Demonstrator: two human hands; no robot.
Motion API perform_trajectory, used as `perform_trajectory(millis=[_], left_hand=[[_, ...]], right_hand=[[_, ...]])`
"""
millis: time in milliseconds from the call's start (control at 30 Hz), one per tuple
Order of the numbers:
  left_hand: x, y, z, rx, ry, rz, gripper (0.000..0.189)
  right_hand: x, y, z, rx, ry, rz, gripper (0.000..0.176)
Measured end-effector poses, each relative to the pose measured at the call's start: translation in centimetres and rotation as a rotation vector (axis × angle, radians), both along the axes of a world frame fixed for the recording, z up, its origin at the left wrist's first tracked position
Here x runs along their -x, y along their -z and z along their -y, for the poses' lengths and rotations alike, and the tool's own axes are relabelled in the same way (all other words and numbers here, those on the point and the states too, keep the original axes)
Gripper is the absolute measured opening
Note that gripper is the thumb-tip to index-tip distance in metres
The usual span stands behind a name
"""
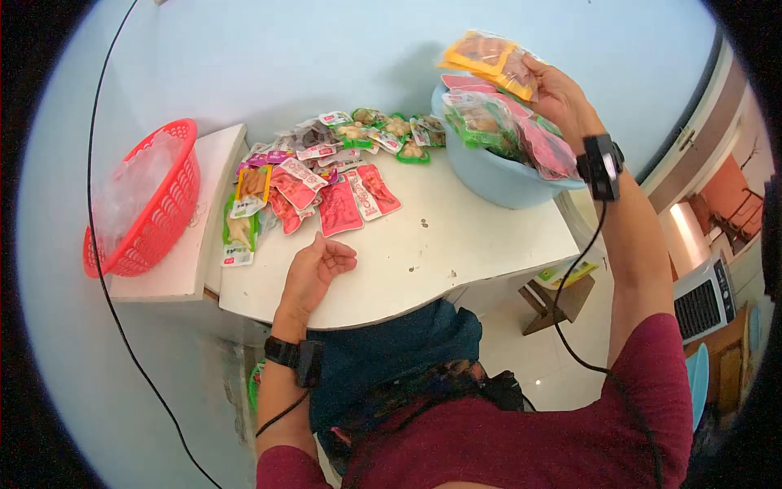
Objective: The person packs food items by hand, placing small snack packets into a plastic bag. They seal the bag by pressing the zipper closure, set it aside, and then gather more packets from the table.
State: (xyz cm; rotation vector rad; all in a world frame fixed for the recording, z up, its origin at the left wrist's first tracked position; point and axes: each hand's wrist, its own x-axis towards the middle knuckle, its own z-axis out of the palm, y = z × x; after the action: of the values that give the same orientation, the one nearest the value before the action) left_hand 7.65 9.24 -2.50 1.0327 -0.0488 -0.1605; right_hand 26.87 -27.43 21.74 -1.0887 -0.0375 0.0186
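White table (456,244) sat before us w/ our left hand (319,265) resting on it, fingers loosely curled, empty. Just past it lay scattered snack packets (326,183). Further back, our right hand (560,96) gripped an orange packet (487,57) above the blue basin (497,186); red basket (151,204) at far left.

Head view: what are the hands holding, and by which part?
Right hand grips an orange snack packet by one end; left hand lies empty on the table.
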Motion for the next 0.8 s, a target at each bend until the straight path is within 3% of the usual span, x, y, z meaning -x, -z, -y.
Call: perform_trajectory(millis=[233, 333, 367, 400, 500, 600, 700, 800], left_hand=[[0.3, -0.3, 0.3, -0.05, -0.031, -0.012, 0.053], [0.2, -0.3, 0.2, -0.032, -0.028, -0.009, 0.053], [0.2, -0.2, 0.2, -0.023, -0.03, -0.018, 0.052], [0.1, -0.2, 0.2, -0.014, -0.031, -0.027, 0.052], [0.2, -0.1, 0.3, -0.037, -0.029, 0.015, 0.052], [0.3, -0.3, 0.3, -0.064, -0.032, 0.008, 0.054], [0.3, -0.2, 0.3, -0.064, -0.034, 0.025, 0.054], [0.1, 0.2, 0.2, -0.06, -0.039, 0.025, 0.054]], right_hand=[[-11.0, 4.1, 4.9, -0.107, 0.071, -0.036, 0.028], [-15.8, 7.5, 9.3, 0.679, -0.043, 0.129, 0.027], [-15.1, 7.7, 9.9, 0.623, 0.023, -0.04, 0.027], [-11.8, 6.6, 7.6, 0.66, 0.156, -0.029, 0.033], [-11.8, 6.3, 7.5, 1.137, 0.309, 0.031, 0.037], [-9.7, 6.1, 6.6, 1.476, 0.469, 0.27, 0.043], [-8.4, 5.7, 5.5, 1.663, 0.265, 0.316, 0.048], [-10.1, 6.2, 5.8, 1.989, 0.262, 0.534, 0.043]])
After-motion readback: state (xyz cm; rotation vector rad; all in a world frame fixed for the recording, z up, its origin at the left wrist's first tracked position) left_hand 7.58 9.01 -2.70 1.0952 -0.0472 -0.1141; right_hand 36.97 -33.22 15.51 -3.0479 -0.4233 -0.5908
